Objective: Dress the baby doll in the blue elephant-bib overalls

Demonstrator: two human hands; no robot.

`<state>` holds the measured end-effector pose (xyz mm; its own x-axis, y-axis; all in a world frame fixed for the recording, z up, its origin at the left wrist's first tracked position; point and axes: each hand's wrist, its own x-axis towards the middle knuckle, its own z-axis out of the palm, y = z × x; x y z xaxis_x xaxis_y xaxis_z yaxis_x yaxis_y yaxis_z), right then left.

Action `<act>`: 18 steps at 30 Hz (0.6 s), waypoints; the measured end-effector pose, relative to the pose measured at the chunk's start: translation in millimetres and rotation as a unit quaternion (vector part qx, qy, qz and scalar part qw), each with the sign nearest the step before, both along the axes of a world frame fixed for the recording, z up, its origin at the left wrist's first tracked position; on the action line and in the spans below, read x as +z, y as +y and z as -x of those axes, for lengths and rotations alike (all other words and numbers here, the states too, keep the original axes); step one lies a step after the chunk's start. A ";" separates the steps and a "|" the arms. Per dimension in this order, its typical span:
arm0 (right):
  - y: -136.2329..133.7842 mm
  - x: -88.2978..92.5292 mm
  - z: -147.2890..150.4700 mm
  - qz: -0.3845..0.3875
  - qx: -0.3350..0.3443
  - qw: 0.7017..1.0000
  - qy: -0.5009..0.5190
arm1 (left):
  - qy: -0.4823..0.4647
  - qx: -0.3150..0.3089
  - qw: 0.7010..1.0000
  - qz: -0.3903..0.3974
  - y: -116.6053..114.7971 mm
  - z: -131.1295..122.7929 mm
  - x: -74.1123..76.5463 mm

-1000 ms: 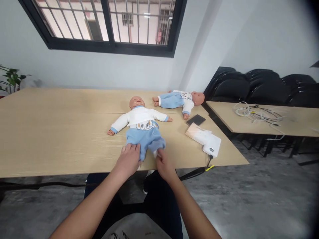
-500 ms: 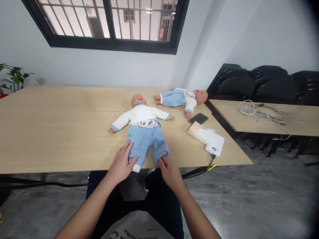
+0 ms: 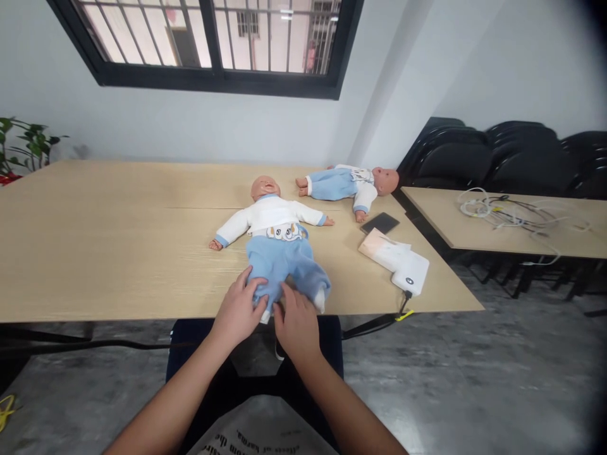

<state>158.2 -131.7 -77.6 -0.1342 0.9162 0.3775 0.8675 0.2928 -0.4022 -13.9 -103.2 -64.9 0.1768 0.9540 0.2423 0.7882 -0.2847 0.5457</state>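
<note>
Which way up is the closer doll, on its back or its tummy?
On its back: the closer doll shows its face and the cartoon print on its front.

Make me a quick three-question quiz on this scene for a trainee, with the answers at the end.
1. Multiple choice: what does the left hand touch? A) the cables; B) the near doll; C) the plant.
2. True or false: the far doll lies with its head toward the right of the picture.
3. Fill in the blank: the cuffs on the near doll's white top are ____.
Key: 1. B; 2. True; 3. blue.
</note>
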 end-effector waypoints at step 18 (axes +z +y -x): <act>49.6 9.6 -2.4 0.135 -0.015 0.991 -0.002 | -0.111 0.013 0.993 0.023 4.0 0.9 -4.6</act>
<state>160.6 -82.0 -68.1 -0.1058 0.9873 0.1185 0.8763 0.1489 -0.4581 -14.8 -99.2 -69.5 0.0997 0.9683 0.2290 0.6533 -0.2372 0.7190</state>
